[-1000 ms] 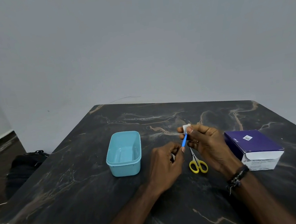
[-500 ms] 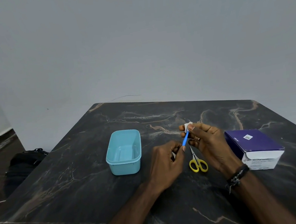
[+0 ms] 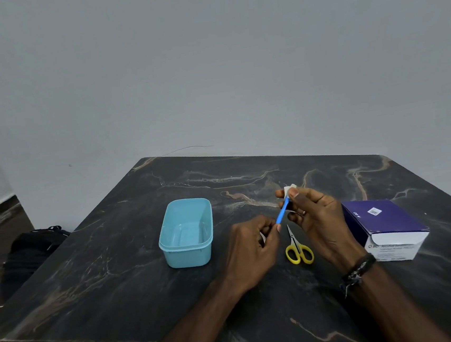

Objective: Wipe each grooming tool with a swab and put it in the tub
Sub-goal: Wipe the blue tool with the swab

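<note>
Right of center, my left hand (image 3: pixel 249 247) pinches the blue tool (image 3: pixel 282 212) while my right hand (image 3: pixel 315 218) pinches the swab (image 3: pixel 289 189) round its tip. Tub (image 3: pixel 186 231) sits left, scissors (image 3: pixel 298 248) below.

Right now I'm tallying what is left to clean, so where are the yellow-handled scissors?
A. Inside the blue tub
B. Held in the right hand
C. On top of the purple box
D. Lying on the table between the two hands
D: the yellow-handled scissors lie flat on the table, between the left hand and the right hand, while the tub holds no tool.
</note>
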Action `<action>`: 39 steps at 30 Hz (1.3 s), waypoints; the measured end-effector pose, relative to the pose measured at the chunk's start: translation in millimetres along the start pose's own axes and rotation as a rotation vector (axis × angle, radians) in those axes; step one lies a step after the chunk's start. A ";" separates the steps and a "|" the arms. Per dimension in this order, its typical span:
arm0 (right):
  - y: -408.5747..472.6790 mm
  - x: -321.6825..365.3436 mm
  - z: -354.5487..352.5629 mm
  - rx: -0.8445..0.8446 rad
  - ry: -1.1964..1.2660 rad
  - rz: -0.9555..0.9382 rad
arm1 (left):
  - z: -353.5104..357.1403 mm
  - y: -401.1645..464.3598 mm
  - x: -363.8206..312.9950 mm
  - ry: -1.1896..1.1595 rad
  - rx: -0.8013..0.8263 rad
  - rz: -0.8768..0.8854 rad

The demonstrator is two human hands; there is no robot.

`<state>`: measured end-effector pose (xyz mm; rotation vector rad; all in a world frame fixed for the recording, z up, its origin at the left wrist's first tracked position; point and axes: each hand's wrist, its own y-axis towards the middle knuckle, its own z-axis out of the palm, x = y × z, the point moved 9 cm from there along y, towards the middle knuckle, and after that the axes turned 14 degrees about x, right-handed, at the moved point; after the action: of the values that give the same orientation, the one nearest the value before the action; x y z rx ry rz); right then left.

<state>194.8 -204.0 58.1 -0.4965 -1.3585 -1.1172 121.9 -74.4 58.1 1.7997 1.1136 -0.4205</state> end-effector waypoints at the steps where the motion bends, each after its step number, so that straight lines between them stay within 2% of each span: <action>1: 0.3 -0.5 2.9 0.035 -0.010 0.007 | 0.4 -0.1 1.1 -0.002 0.004 -0.005; 4: 1.1 -0.8 7.9 0.077 -0.028 0.018 | 0.5 -0.8 2.7 -0.006 0.010 -0.012; 9: 0.6 2.6 -0.9 0.002 0.004 -0.042 | 2.2 0.0 -0.4 -0.011 0.018 -0.005; 14: 1.7 1.6 9.7 0.063 -0.032 -0.015 | -0.8 -1.0 1.8 -0.035 0.008 -0.018; 22: 1.9 -2.8 17.4 0.147 0.014 0.009 | 6.6 0.7 -0.1 -0.187 0.090 -0.035; 32: 2.1 -1.4 18.7 0.163 -0.007 -0.001 | 7.0 0.5 6.6 -0.226 0.069 -0.065; 39: 1.0 -0.4 4.4 0.030 0.011 -0.013 | 2.6 -0.9 9.3 -0.231 0.000 -0.084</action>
<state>193.4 -199.8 59.0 -0.4600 -1.3690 -1.1077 126.5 -71.8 50.0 1.6609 1.0286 -0.6608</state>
